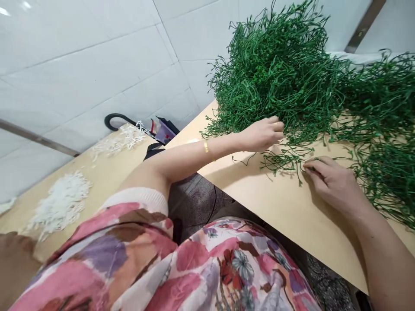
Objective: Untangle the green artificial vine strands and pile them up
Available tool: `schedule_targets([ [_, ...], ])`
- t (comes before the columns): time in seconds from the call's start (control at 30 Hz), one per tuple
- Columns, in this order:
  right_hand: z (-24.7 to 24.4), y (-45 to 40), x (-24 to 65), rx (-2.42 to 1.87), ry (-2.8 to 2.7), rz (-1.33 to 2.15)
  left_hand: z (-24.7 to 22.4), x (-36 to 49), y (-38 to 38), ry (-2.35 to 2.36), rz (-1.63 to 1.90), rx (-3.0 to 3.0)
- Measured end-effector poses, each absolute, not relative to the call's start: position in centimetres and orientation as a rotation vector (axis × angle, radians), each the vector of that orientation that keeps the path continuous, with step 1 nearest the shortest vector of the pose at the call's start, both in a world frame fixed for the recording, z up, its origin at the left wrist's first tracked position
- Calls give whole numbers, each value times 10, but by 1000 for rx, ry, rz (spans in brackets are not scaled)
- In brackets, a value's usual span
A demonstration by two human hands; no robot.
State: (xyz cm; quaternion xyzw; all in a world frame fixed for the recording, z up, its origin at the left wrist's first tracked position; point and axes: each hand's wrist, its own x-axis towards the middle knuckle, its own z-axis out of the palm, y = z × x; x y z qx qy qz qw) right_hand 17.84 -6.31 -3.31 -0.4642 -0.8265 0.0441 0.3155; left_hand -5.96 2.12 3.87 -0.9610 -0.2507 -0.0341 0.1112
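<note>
Thin green stems with small knobbed tips form a tall heap [275,73] at the back of the table. My left hand [264,134], fingers curled closed, is at the front edge of this heap; whatever it grips is hidden. Just below it lies a small loose cluster of green stems [285,159], with one single stem [244,160] apart on the left. My right hand [333,181] is at the right end of the cluster, thumb and forefinger pinched together on a green stem.
More green stems [389,172] spread along the right side of the tabletop [259,194]. On another table at left are piles of thin white pieces [63,203]. A black hooked handle [112,122] leans by the tiled wall. Part of another person [16,252] shows at lower left.
</note>
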Motion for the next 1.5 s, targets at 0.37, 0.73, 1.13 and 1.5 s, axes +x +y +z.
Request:
schedule_targets([
  [0.37, -32, -64, 171, -1234, -2085, 158, -20, -147, -56, -1184, -48, -2702],
  [0.73, -37, -64, 169, -1227, -2173, 242, 83, -44, -9, -1175, -1101, -2895],
  [1.13, -29, -65, 171, -1283, -2094, 275, 128, 64, -3, -830, -345, -3404],
  [1.5, -27, -57, 177, -1358, -1751, 147, 10, -34, 2, -1544, -251, -3362],
])
